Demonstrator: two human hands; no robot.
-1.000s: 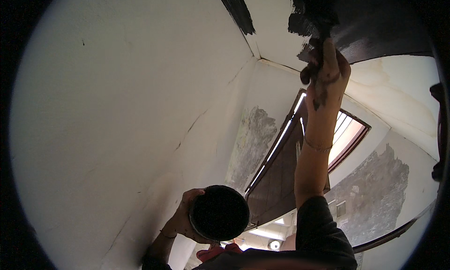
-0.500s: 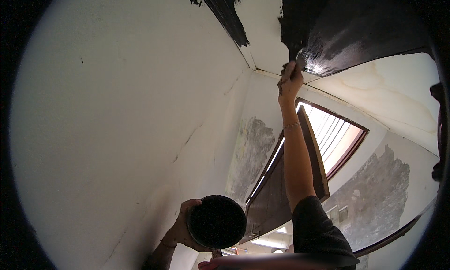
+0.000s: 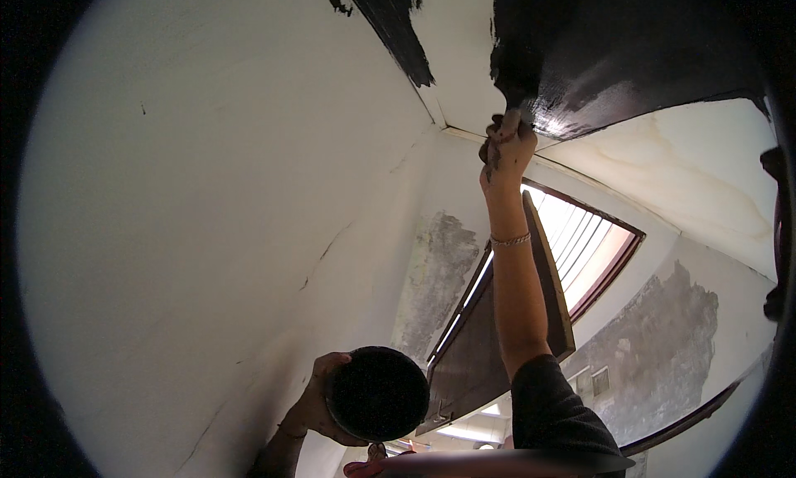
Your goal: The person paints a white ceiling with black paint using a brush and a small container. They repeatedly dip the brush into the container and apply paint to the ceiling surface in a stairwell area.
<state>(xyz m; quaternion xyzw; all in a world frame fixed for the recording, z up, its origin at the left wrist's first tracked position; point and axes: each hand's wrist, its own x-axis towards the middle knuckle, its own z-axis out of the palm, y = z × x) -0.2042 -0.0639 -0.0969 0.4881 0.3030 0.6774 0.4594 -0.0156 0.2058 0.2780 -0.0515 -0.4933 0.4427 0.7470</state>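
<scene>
Overhead, my right hand (image 3: 507, 150) grips a paintbrush (image 3: 519, 90), its fingers closed round the handle. The bristles are black and hard to tell from the black paint (image 3: 638, 51) they touch on the ceiling. Dark smears mark the back of this hand. Low in the view, my left hand (image 3: 313, 405) clasps the side of a round black container (image 3: 378, 393). What is in the container cannot be made out.
A wooden shutter (image 3: 473, 337) stands open beside a barred window (image 3: 584, 237), behind my right arm. The cracked white wall (image 3: 199, 213) fills the left side. A separate black paint streak (image 3: 396, 30) runs near the corner. Grey worn patches (image 3: 663, 337) mark the far walls.
My right hand has come slightly down and left with the brush, and its wrist has turned. My left hand still holds the container. The whole view has shifted a little.
</scene>
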